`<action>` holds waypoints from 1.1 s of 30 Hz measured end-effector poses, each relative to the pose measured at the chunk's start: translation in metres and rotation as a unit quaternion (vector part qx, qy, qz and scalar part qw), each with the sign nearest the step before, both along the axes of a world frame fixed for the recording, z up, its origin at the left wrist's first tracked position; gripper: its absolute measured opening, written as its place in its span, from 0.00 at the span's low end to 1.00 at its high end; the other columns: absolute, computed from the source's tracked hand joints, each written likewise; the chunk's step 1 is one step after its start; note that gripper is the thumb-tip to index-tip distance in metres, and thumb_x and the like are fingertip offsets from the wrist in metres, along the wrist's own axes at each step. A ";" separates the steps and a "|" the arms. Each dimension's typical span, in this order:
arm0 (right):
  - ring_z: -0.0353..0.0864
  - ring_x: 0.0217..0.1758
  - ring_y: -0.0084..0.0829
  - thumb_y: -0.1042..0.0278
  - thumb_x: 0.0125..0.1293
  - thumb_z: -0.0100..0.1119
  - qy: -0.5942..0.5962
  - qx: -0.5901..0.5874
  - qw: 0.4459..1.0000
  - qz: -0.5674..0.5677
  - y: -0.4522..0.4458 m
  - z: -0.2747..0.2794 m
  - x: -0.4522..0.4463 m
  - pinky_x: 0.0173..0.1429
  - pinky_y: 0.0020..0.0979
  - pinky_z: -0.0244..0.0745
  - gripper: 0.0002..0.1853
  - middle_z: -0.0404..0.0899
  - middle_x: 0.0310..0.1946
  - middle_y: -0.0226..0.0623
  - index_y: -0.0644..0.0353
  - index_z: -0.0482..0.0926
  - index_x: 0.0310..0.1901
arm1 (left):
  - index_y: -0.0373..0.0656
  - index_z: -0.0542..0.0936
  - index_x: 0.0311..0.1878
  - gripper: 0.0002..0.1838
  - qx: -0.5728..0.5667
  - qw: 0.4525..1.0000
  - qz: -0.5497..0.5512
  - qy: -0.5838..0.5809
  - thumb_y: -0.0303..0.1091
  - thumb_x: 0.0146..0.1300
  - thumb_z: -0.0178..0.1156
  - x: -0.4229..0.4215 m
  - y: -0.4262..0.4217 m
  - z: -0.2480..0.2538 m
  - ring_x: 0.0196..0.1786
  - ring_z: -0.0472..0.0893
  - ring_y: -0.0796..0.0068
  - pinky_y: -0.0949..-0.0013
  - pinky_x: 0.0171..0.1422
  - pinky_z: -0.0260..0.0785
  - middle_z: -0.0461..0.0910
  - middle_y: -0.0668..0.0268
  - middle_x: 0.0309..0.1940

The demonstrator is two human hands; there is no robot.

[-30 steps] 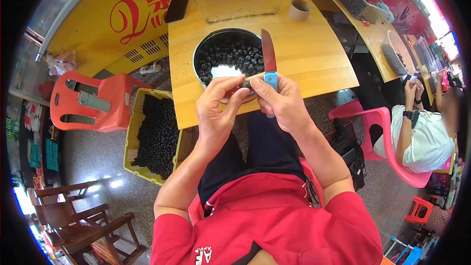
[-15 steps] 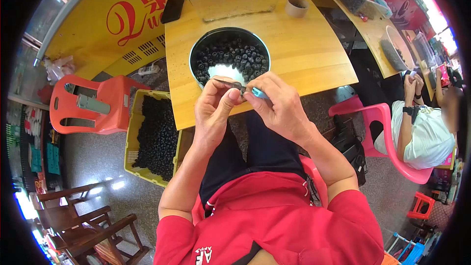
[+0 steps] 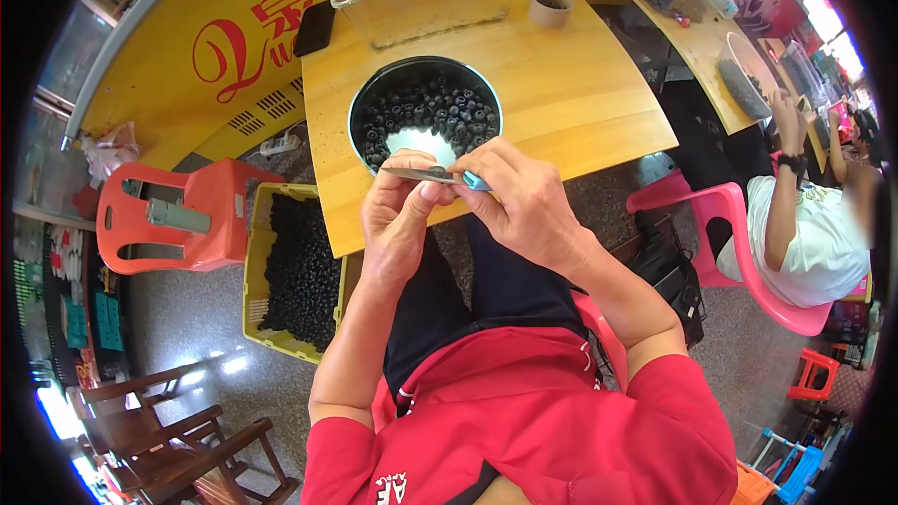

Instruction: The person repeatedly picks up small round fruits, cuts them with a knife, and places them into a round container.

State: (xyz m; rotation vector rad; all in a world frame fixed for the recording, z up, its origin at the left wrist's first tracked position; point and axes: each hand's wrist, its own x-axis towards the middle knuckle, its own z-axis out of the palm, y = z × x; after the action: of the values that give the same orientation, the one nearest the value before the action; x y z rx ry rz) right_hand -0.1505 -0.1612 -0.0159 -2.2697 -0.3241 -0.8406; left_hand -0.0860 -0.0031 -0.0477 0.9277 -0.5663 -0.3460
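In the head view, my right hand (image 3: 524, 196) grips a small knife (image 3: 476, 181) by its light blue handle, the metal blade pointing left. My left hand (image 3: 398, 224) pinches a small dark round piece (image 3: 437, 171) between thumb and fingers, with the blade against or right beside it. Fingers partly hide this piece. Just beyond both hands, a dark-rimmed bowl (image 3: 353, 112) on the table holds many dark round pieces (image 3: 444, 108), possibly fruit or nuts. A white patch shows at the bowl's near side.
The wooden table (image 3: 580, 103) carries a clear plastic bin (image 3: 430, 14), a roll of tape (image 3: 550, 7) and a dark phone (image 3: 315, 28). A yellow crate (image 3: 253, 299) of dark pieces stands lower left, near a red chair (image 3: 220, 215). Another person (image 3: 804, 234) sits at right.
The knife blade now lies further left across the dark piece, showing more of its length. The view has shifted slightly. At right, the other person's hand has risen.
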 end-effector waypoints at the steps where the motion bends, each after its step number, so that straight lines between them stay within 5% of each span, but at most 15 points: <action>1: 0.81 0.31 0.38 0.72 0.59 0.66 -0.006 -0.010 1.000 -0.003 0.000 0.000 0.000 0.32 0.36 0.75 0.09 0.76 0.32 0.35 0.58 0.78 0.41 | 0.37 0.75 0.50 0.10 -0.005 1.000 -0.001 -0.002 0.28 0.69 0.60 -0.001 0.000 0.001 0.41 0.75 0.77 0.72 0.50 0.70 0.73 0.65 0.44; 10: 0.81 0.31 0.39 0.74 0.57 0.66 -0.034 -0.033 0.999 -0.009 -0.008 -0.002 0.001 0.32 0.36 0.75 0.10 0.76 0.31 0.36 0.57 0.79 0.41 | 0.36 0.75 0.47 0.08 -0.011 0.999 -0.030 0.007 0.26 0.68 0.61 -0.005 0.003 0.009 0.39 0.77 0.75 0.71 0.47 0.71 0.74 0.62 0.42; 13: 0.80 0.30 0.42 0.72 0.60 0.66 0.006 -0.022 0.994 -0.109 -0.018 -0.017 0.011 0.33 0.37 0.75 0.07 0.77 0.31 0.38 0.59 0.80 0.39 | 0.35 0.78 0.44 0.07 -0.032 0.998 -0.052 -0.026 0.25 0.65 0.63 -0.012 0.005 0.021 0.37 0.78 0.73 0.72 0.44 0.71 0.75 0.61 0.39; 16: 0.80 0.28 0.41 0.69 0.63 0.66 -0.006 0.099 0.991 -0.089 -0.017 -0.010 0.007 0.33 0.34 0.75 0.06 0.77 0.29 0.39 0.60 0.80 0.38 | 0.35 0.80 0.43 0.06 -0.030 0.999 -0.014 -0.006 0.24 0.64 0.63 -0.009 0.009 0.016 0.37 0.78 0.73 0.72 0.43 0.72 0.76 0.61 0.39; 19: 0.81 0.29 0.29 0.65 0.66 0.66 0.064 0.220 0.972 0.044 -0.002 0.006 -0.002 0.35 0.29 0.75 0.09 0.80 0.29 0.36 0.62 0.80 0.39 | 0.35 0.81 0.43 0.06 -0.016 1.000 0.011 -0.002 0.23 0.64 0.64 -0.008 0.009 0.011 0.38 0.79 0.73 0.71 0.45 0.74 0.76 0.62 0.39; 23: 0.79 0.38 0.15 0.62 0.70 0.63 0.217 0.438 0.858 0.155 0.011 0.008 -0.004 0.43 0.22 0.75 0.13 0.83 0.33 0.31 0.67 0.80 0.41 | 0.35 0.82 0.46 0.08 -0.002 0.997 0.050 -0.050 0.20 0.64 0.63 -0.008 0.008 0.010 0.40 0.80 0.72 0.71 0.48 0.76 0.76 0.62 0.40; 33: 0.77 0.38 0.14 0.62 0.72 0.59 0.292 0.474 0.815 0.162 0.014 0.011 -0.004 0.43 0.19 0.73 0.13 0.81 0.33 0.27 0.66 0.80 0.44 | 0.35 0.82 0.46 0.10 0.117 0.984 0.064 -0.116 0.18 0.61 0.64 -0.010 0.033 0.004 0.44 0.78 0.75 0.74 0.48 0.75 0.75 0.62 0.44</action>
State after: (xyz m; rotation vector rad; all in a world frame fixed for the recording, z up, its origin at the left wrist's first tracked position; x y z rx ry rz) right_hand -0.1546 -0.1470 -0.0051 -1.3470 0.0229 -0.0261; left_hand -0.0958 0.0301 -0.0434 1.2369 -0.6852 -0.1904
